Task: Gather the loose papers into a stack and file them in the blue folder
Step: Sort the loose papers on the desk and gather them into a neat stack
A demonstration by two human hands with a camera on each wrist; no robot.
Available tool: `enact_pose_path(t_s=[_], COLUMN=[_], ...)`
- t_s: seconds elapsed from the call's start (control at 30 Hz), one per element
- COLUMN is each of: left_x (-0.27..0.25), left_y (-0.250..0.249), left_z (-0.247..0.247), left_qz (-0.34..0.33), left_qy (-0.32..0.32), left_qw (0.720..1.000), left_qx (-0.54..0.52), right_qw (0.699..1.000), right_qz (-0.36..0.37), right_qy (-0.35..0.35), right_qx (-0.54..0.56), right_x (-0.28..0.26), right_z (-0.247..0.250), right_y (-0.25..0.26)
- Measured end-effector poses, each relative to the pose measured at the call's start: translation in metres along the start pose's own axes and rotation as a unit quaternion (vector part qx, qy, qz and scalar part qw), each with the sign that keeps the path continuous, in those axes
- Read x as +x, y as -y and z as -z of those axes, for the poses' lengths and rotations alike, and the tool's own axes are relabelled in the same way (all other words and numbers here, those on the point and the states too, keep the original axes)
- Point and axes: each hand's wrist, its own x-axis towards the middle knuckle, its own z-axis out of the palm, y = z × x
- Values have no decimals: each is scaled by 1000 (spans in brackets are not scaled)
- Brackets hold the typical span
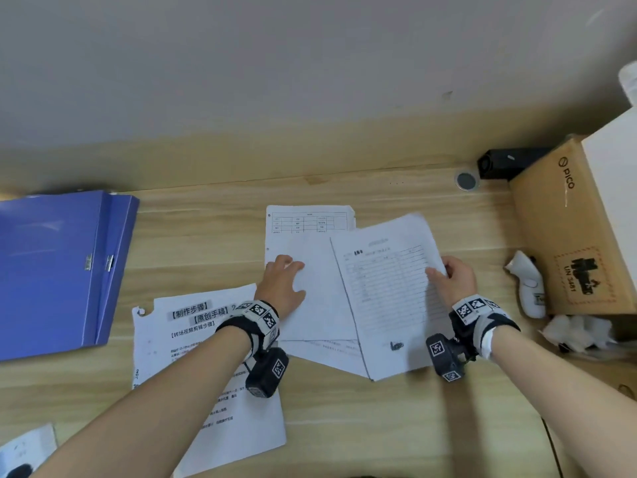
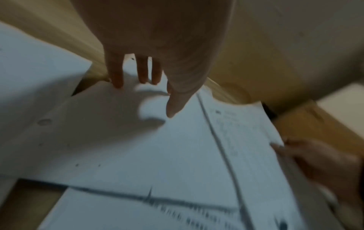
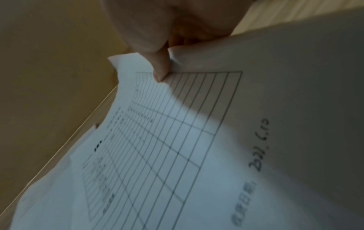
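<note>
A blue folder (image 1: 58, 270) lies shut at the desk's left. In the middle, white sheets overlap. My left hand (image 1: 284, 282) rests flat with straight fingers on a blank sheet (image 1: 310, 288), also the blank sheet (image 2: 138, 147) in the left wrist view. My right hand (image 1: 448, 276) pinches the right edge of a ruled form sheet (image 1: 389, 298), thumb on top; in the right wrist view the thumb presses the form sheet (image 3: 177, 140). A table-printed sheet (image 1: 310, 219) lies behind. A sheet with bold printed headings (image 1: 193, 374) lies under my left forearm.
A brown cardboard box (image 1: 565, 229) stands at the right, with a white controller (image 1: 529, 284) and crumpled white paper (image 1: 579, 331) beside it. A black device (image 1: 506, 162) and a round grommet (image 1: 466, 181) sit at the back. Another paper (image 1: 24, 450) shows at bottom left.
</note>
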Motion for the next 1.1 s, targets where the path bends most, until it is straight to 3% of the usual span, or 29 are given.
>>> enact_pose_path(t_s=[0.2, 0.43, 0.57, 0.63, 0.7, 0.73, 0.83, 1.0, 1.1], left_x=[-12, -9, -6, -6, -8, -8, -7, -3, -10], left_y=[-23, -40, -40, -35, -29, -25, -20, -21, -21], left_z=[-22, -44, -35, -30, -26, -25, -29, -25, -26], left_qz=[-10, -52, -38, -24, 52, 99, 190, 193, 190], left_qy=[52, 56, 7, -81, -176, -187, -121, -49, -67], left_qw=[988, 989, 997, 996, 983, 976, 971, 971, 967], left_qx=[146, 130, 65, 23, -25, -45, -81, -133, -155], right_qw=[997, 995, 993, 992, 992, 992, 992, 990, 984], right_qz=[-21, -15, -32, -28, -22, -20, -17, -54, -82], right_qy=[-75, -90, -116, -121, -124, -125, -123, -128, -146], right_qx=[-19, -28, -18, -6, 5, 4, -7, -39, -53], right_x=[-7, -8, -8, -7, -8, -9, -11, -9, -13], right_z=[16, 27, 44, 53, 60, 61, 64, 52, 48], right_y=[-22, -32, -31, -32, -31, -30, -29, -47, -55])
